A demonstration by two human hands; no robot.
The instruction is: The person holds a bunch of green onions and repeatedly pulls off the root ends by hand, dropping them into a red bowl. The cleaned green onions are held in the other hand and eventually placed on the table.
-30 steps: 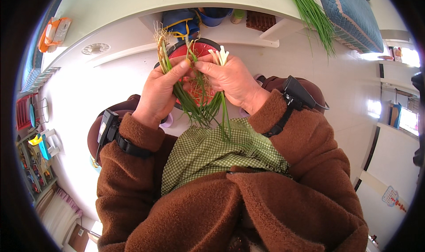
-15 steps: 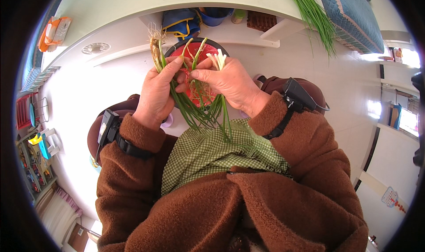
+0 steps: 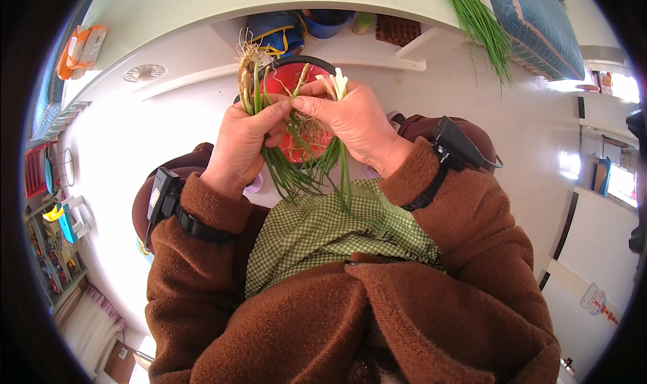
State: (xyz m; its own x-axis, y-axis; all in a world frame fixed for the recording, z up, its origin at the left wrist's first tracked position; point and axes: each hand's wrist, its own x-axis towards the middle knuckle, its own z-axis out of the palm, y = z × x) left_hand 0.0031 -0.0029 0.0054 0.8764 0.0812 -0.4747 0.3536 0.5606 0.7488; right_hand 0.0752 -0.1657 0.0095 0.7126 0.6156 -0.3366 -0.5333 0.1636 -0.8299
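Holding a bunch of chives point(image 3: 296, 161) between both hands, you have it raised above a red bowl point(image 3: 290, 84) that sits on the pale floor point(image 3: 135, 155) in front of your knees. Your left hand point(image 3: 239, 144) is closed around the stems, its thumb pressing across them; the rooty ends point(image 3: 248, 53) stick up past its fingers, tangled and pale. Your right hand point(image 3: 354, 124) pinches a few stalks between thumb and forefinger just beside the left thumb, and short white stem ends point(image 3: 337, 84) poke up above its knuckles. The two hands touch or nearly touch at the thumbs. Long green leaves hang down from both grips and trail onto the green checked apron point(image 3: 323, 235) over your lap.

Each wrist carries a black strapped device over the brown fleece sleeve point(image 3: 202, 249). Beyond the bowl, under a pale ledge point(image 3: 202, 6), lies a blue bag point(image 3: 276, 33) with yellow trim, next to a blue tub point(image 3: 327, 23). More loose chives point(image 3: 478, 26) lie at upper right beside a blue quilted cushion point(image 3: 536, 20).
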